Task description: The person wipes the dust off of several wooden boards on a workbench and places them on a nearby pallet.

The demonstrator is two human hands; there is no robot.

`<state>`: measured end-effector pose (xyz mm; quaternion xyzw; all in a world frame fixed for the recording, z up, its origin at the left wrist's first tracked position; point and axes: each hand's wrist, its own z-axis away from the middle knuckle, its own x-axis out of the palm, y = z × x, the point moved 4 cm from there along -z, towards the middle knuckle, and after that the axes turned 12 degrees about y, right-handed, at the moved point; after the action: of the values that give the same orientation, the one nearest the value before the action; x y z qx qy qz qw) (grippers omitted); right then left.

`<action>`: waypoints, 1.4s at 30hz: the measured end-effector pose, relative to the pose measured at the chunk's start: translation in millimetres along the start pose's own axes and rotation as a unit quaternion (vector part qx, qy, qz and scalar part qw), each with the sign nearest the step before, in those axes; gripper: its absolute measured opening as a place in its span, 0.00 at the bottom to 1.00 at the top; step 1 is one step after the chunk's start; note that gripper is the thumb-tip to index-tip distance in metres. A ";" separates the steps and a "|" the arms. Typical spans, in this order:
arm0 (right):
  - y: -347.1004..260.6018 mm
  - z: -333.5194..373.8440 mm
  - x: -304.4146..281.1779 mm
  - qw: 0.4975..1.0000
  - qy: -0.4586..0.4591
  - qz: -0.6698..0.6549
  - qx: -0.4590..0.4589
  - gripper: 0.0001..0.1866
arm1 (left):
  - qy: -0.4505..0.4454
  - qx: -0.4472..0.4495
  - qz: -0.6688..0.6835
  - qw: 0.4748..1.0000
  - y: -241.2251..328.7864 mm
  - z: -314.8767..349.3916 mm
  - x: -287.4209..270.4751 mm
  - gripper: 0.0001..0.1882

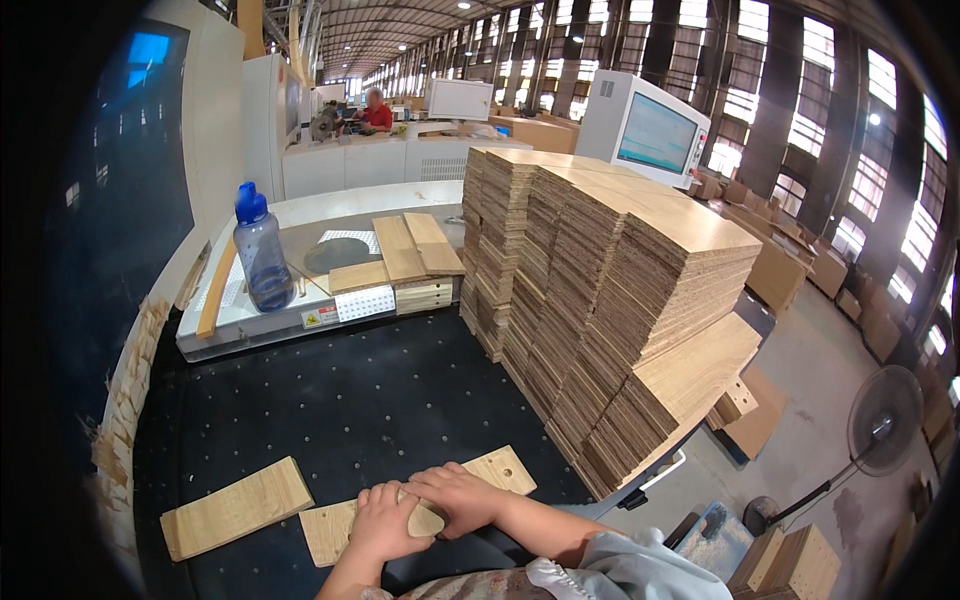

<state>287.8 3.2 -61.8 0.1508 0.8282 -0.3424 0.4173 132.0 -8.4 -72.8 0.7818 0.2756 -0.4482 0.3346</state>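
Observation:
A long wooden board (330,530) with drilled holes lies slantwise on the black table at its near edge. Both my hands rest over its middle. My left hand (385,522) has its fingers curled around a small, rounded tan piece (428,521), whose exact kind I cannot make out. From the right, my right hand (458,499) closes on the same piece, the two hands touching. Much of the piece is hidden by my fingers. To the left lies another wooden board (237,508), flat and apart from my hands.
Tall stacks of wood-faced boards (600,270) rise at the right of the black perforated table (370,390). Beyond it, a machine ledge bears a blue-capped bottle (266,262) and several loose boards (402,250). A floor fan (882,425) stands right; a person in red (378,116) is far back.

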 end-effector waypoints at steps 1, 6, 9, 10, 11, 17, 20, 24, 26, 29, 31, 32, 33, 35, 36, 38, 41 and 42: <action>0.3 -0.1 -0.5 1.000 -0.006 0.001 0.007 0.48 | 0.000 0.001 0.000 1.000 0.6 -0.9 0.1 0.40; -1.1 -1.4 -2.8 0.999 -0.036 0.004 0.033 0.48 | -0.004 0.001 -0.021 1.000 3.0 -3.4 0.1 0.42; 4.4 2.2 -0.6 0.999 -0.024 0.015 0.020 0.48 | -0.008 -0.011 -0.008 1.000 6.8 -6.6 -0.8 0.41; 4.6 2.8 -0.1 0.999 -0.027 0.014 0.018 0.48 | -0.015 -0.006 -0.008 1.000 7.3 -5.2 -1.7 0.40; 0.5 2.3 1.1 1.000 -0.022 0.007 0.017 0.48 | -0.021 -0.005 -0.011 1.000 6.1 -1.8 -3.5 0.39; -10.4 17.3 1.8 0.999 -0.002 0.025 0.028 0.47 | -0.029 0.005 0.011 1.000 14.1 2.1 -3.8 0.37; -11.1 19.2 1.7 1.000 0.008 0.016 0.024 0.47 | -0.035 0.008 0.007 0.999 15.1 2.1 -3.3 0.37; -10.1 21.9 3.4 0.999 0.041 0.015 -0.001 0.46 | -0.034 0.005 -0.002 0.999 16.6 2.9 -2.9 0.39; -6.7 23.2 6.2 0.998 0.060 0.028 -0.008 0.46 | -0.032 0.007 -0.002 0.999 16.1 1.6 -1.8 0.40; -4.8 22.3 3.0 0.999 0.032 0.035 0.008 0.48 | -0.029 0.006 0.013 0.999 15.8 -2.7 -1.7 0.39; -4.7 21.9 3.5 0.999 0.037 0.038 0.005 0.48 | -0.029 0.013 0.006 0.999 14.1 -1.7 -3.3 0.39; -7.7 19.8 6.1 0.999 0.034 0.034 -0.004 0.48 | -0.026 0.007 0.001 1.000 12.2 3.7 -6.4 0.39; -9.3 18.7 6.8 1.000 0.018 0.021 0.003 0.49 | -0.025 0.004 -0.001 1.000 10.9 7.2 -6.2 0.38; -11.2 15.6 1.2 1.000 0.001 0.021 0.017 0.48 | -0.013 0.001 0.018 1.000 14.5 4.3 -10.0 0.37; -12.2 14.0 2.1 1.000 -0.013 0.016 0.018 0.48 | -0.005 -0.010 0.025 1.000 13.9 4.9 -12.8 0.37; -9.8 15.6 -1.4 0.999 -0.021 0.023 0.034 0.48 | -0.013 -0.006 0.056 0.998 13.6 1.1 -12.0 0.36; -20.0 9.2 -11.5 0.998 -0.027 0.025 0.044 0.48 | -0.005 0.003 0.051 0.999 15.2 3.3 -14.4 0.34; -21.3 10.9 -12.9 0.998 -0.022 0.029 0.045 0.48 | -0.001 0.011 0.047 0.999 15.2 3.3 -12.6 0.33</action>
<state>290.5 -19.2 -46.7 0.1860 0.7979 -0.3700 0.4380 135.7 -22.2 -58.6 0.7971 0.2335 -0.4357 0.3468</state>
